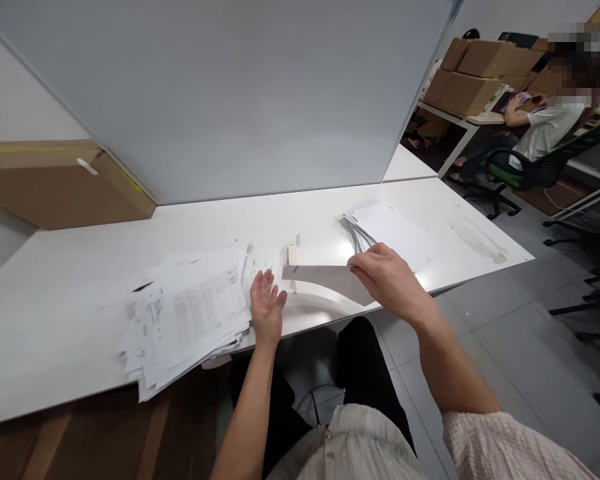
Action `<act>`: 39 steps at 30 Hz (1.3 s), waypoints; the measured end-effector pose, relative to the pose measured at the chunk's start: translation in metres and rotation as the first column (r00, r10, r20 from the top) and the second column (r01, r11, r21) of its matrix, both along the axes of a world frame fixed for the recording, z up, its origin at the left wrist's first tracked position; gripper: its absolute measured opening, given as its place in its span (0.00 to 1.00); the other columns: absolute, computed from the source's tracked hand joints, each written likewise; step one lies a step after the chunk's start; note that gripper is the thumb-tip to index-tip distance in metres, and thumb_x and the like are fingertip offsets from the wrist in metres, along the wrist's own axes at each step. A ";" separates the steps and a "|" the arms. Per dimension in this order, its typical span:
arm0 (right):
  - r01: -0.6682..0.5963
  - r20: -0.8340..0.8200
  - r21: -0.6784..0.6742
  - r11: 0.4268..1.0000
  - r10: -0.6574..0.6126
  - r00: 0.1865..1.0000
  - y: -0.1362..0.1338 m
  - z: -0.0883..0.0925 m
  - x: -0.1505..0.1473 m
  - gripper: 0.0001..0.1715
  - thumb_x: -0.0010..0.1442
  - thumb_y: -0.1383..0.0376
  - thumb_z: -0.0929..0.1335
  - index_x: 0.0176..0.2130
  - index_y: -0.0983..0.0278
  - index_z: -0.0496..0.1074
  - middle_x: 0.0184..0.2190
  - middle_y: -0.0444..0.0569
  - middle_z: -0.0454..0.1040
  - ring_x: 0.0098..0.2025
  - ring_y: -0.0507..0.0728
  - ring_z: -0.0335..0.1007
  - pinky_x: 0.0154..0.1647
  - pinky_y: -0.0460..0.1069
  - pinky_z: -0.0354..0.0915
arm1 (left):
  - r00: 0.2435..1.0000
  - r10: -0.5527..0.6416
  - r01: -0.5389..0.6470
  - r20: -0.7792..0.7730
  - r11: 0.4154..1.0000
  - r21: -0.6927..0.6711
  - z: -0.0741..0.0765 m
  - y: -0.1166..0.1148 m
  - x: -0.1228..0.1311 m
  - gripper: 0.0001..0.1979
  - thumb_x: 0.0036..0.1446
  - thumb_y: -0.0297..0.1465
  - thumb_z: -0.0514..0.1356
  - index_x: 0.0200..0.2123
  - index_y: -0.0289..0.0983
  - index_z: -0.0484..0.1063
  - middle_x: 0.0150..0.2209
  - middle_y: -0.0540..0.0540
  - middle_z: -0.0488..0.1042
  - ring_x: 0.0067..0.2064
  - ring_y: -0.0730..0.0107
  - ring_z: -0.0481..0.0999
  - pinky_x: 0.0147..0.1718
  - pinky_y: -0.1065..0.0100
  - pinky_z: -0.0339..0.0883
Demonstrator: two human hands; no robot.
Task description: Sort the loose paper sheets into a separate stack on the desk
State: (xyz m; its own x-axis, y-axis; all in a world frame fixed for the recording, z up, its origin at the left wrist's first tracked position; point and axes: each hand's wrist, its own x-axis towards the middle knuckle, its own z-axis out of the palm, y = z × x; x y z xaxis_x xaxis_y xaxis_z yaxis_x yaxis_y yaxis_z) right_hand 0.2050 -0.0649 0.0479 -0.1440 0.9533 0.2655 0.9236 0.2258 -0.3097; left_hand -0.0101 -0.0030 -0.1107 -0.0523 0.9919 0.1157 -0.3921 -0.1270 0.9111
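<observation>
My right hand (385, 277) pinches the edge of a sheet of paper (330, 279), which is held up above the front of the white desk and bends downward. Fingers apart and palm turned up, my left hand (267, 307) holds nothing; it is between the raised sheet and a messy pile of printed papers (195, 320). That pile overhangs the desk's front edge. Behind my right hand lies a second stack of papers (385, 230), its left edges fanned. A small pale block (293, 255) sits on the desk just beyond the raised sheet and is partly hidden by it.
A large grey-white panel (260, 100) stands at the back of the white desk (80, 280). A cardboard box (65, 187) leans at the back left. Farther right, a person (555, 127) sits on a wheeled chair (545, 167) near stacked cardboard boxes (470, 77).
</observation>
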 end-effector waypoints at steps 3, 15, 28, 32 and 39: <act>-0.026 0.186 -0.114 0.993 0.047 0.981 0.012 -0.008 -0.008 0.10 0.61 0.70 0.61 0.33 0.62 0.71 0.25 0.51 0.72 0.35 0.59 0.63 0.29 0.49 0.54 | 0.988 -0.056 0.058 -0.141 0.998 0.014 -0.003 -0.001 0.002 0.36 0.46 0.33 0.67 0.58 0.48 0.57 0.62 0.44 0.58 0.64 0.62 0.53 0.61 0.59 0.48; 0.108 -0.287 -0.208 0.972 -0.166 0.943 -0.003 -0.028 0.043 0.12 0.57 0.56 0.65 0.40 0.59 0.72 0.33 0.47 0.74 0.34 0.56 0.67 0.33 0.49 0.60 | 0.982 -0.008 -0.008 -0.187 0.997 -0.083 -0.009 0.001 0.004 0.09 0.47 0.37 0.65 0.28 0.37 0.74 0.27 0.51 0.74 0.30 0.73 0.70 0.35 0.72 0.64; 0.151 -0.626 -0.303 0.941 -0.316 0.713 0.002 -0.103 0.047 0.17 0.51 0.52 0.68 0.28 0.64 0.72 0.19 0.43 0.66 0.24 0.51 0.61 0.26 0.47 0.57 | 0.968 -0.063 0.054 -0.244 0.998 -0.044 -0.002 -0.007 0.010 0.12 0.50 0.39 0.62 0.34 0.38 0.73 0.31 0.49 0.74 0.36 0.68 0.72 0.38 0.69 0.64; 0.112 -0.627 -0.363 0.925 -0.331 0.705 0.003 -0.111 0.048 0.18 0.50 0.52 0.69 0.29 0.65 0.74 0.22 0.46 0.71 0.26 0.53 0.64 0.27 0.48 0.59 | 0.952 -0.097 0.081 -0.291 0.994 -0.067 -0.004 -0.009 0.010 0.12 0.50 0.38 0.63 0.36 0.37 0.75 0.34 0.46 0.76 0.41 0.63 0.73 0.43 0.67 0.64; 0.113 -0.699 -0.431 0.895 -0.411 0.585 -0.003 -0.117 0.040 0.19 0.46 0.51 0.71 0.25 0.65 0.73 0.17 0.42 0.65 0.20 0.49 0.55 0.20 0.46 0.52 | 0.991 -0.089 0.079 -0.097 0.992 -0.102 0.000 -0.004 0.006 0.16 0.49 0.38 0.64 0.40 0.38 0.72 0.36 0.47 0.77 0.40 0.66 0.75 0.44 0.66 0.66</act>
